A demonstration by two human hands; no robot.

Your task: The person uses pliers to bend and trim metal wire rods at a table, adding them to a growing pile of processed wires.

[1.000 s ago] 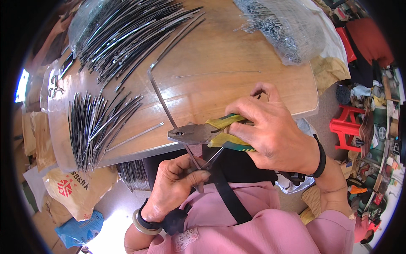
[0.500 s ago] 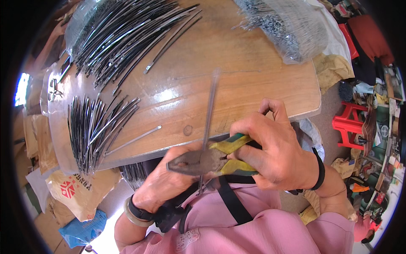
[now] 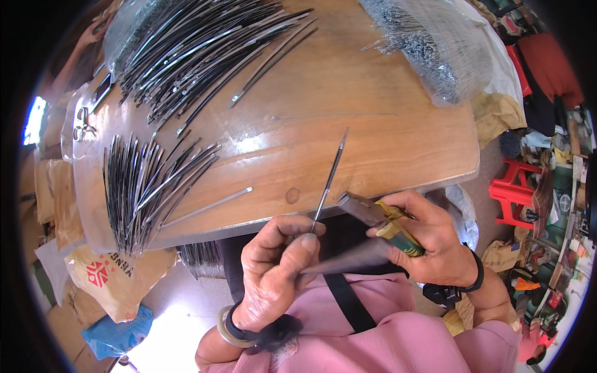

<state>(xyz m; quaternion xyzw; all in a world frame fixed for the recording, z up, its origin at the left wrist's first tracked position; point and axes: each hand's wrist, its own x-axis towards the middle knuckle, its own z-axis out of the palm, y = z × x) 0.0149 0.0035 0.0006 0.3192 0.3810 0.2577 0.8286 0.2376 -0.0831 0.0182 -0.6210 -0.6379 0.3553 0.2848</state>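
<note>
My left hand (image 3: 277,264) is closed, with thumb and finger pinching a thin dark metal strip (image 3: 330,177) that slants up and to the right over the table edge. In my right hand (image 3: 432,242) is a pair of pliers (image 3: 398,231) with yellow-and-green handles, its dark jaws pointing up and left, apart from the strip. A second, motion-blurred grey strip (image 3: 348,260) spans the gap between both hands, below the pliers. Which hand holds it I cannot tell.
A wooden table (image 3: 373,146) carries a large pile of dark metal strips (image 3: 199,56), a smaller pile (image 3: 143,193) and one loose strip (image 3: 208,206). A clear bag of thin wires (image 3: 429,53) lies far right. A red stool (image 3: 516,193) stands right; a printed bag (image 3: 112,276) sits lower left.
The pliers have moved right, away from my left hand, and now point up and left. My left hand has turned upright, and its strip leans further right.
</note>
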